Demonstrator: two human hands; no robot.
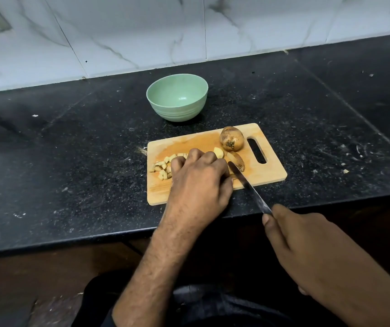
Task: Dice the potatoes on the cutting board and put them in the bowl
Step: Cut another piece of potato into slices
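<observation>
- Our left hand point(198, 178) lay knuckles-up on the cutting board point(267, 171), fingers curled over a potato piece we could barely see beneath it.
- Our right hand point(293, 239) gripped the knife point(248, 185) by its handle, the blade tip resting just right of the left hand.
- Diced pieces point(162, 168) sat just left of the left knuckles.
- A whole potato point(231, 138) and cut pieces point(236, 160) lay beyond the blade.
- The green bowl point(177, 100) stood well beyond the left hand, nothing in it.
</observation>
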